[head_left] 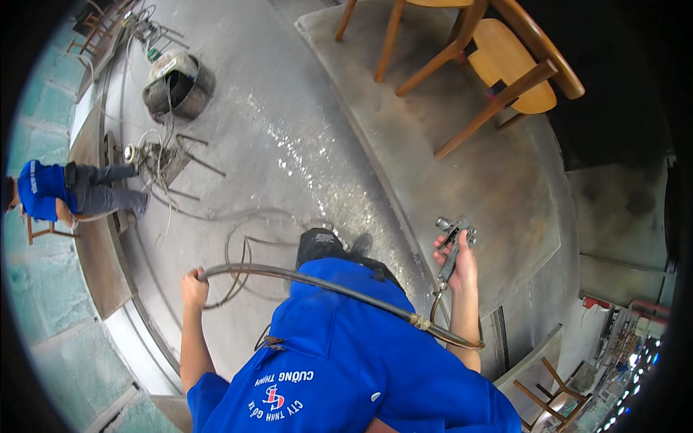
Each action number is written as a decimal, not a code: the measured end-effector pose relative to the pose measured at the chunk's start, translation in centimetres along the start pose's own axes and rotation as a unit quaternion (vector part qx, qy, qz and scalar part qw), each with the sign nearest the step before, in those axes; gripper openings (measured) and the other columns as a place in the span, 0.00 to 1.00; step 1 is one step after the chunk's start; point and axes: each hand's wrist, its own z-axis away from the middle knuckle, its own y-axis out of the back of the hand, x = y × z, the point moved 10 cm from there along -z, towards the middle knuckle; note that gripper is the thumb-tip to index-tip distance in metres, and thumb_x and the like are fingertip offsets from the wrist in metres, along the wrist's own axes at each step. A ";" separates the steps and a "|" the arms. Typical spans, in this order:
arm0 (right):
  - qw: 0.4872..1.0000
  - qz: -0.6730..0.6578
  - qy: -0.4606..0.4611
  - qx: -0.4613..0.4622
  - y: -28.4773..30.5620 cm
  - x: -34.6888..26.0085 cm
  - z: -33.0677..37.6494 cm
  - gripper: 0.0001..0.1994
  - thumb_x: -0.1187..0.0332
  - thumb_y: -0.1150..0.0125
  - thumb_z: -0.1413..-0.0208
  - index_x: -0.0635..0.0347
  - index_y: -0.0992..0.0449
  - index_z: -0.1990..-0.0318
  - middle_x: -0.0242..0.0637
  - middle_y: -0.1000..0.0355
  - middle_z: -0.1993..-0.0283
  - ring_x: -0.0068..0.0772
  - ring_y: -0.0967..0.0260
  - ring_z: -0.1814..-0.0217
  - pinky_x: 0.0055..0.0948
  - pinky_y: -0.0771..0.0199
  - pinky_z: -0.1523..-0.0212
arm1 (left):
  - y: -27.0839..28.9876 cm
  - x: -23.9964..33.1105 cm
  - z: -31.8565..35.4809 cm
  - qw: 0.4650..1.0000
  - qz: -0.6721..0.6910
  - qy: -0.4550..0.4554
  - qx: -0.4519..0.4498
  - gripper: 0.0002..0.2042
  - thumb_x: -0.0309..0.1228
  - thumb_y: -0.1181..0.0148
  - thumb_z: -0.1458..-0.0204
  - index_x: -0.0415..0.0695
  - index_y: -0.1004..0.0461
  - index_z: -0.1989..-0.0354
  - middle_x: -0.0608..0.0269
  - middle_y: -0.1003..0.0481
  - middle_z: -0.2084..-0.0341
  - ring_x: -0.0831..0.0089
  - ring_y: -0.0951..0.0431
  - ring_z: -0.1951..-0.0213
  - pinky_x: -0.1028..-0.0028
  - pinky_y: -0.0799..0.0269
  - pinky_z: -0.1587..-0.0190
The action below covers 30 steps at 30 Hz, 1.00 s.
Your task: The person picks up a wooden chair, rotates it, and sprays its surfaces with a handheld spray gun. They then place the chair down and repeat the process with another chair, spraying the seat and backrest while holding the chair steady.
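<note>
My right hand (464,268) is wrapped round the handle of a metal spray gun (449,261), held up at the right of my body. A thin line runs from the gun's lower end toward a thick grey hose (317,280). That hose crosses in front of my blue shirt and passes by my right forearm. At the left, my left hand (193,287) is closed round the hose where it bends, and loops of it hang down toward the floor. Both arms are apart, away from my body.
Wooden chairs (497,59) stand on a low stained platform (404,137) ahead to the right. A dark round container (189,92) and a stand tangled with hoses (162,160) are on the floor ahead left. Another person (54,191) works at the far left. A wooden chair (550,395) is at lower right.
</note>
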 end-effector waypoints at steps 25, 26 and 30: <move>0.800 -0.283 0.293 0.441 8.1 -7.8 18.9 0.23 0.42 0.50 0.33 0.51 0.29 0.45 0.30 0.27 0.67 0.20 0.28 0.67 0.17 0.42 0.81 | -3.4 54.8 -10.1 0.627 -0.195 -0.610 -0.444 0.43 0.45 0.30 0.52 0.40 0.42 0.30 0.41 0.32 0.38 0.47 0.30 0.38 0.60 0.34 0.36; 0.795 -0.294 0.326 0.418 5.8 -9.0 20.3 0.27 0.42 0.53 0.32 0.47 0.35 0.34 0.31 0.27 0.66 0.19 0.29 0.65 0.15 0.43 0.82 | -1.9 57.2 -11.3 0.570 -0.280 -0.633 -0.443 0.45 0.47 0.29 0.53 0.40 0.44 0.29 0.43 0.35 0.35 0.47 0.34 0.35 0.60 0.38 0.33; 0.758 -0.281 0.349 0.473 -1.8 -9.7 24.2 0.33 0.40 0.58 0.32 0.43 0.47 0.26 0.33 0.27 0.66 0.20 0.30 0.67 0.15 0.43 0.85 | 11.5 77.7 -10.1 0.547 0.056 -0.794 -0.261 0.33 0.42 0.34 0.45 0.35 0.34 0.35 0.42 0.27 0.42 0.52 0.27 0.40 0.60 0.33 0.37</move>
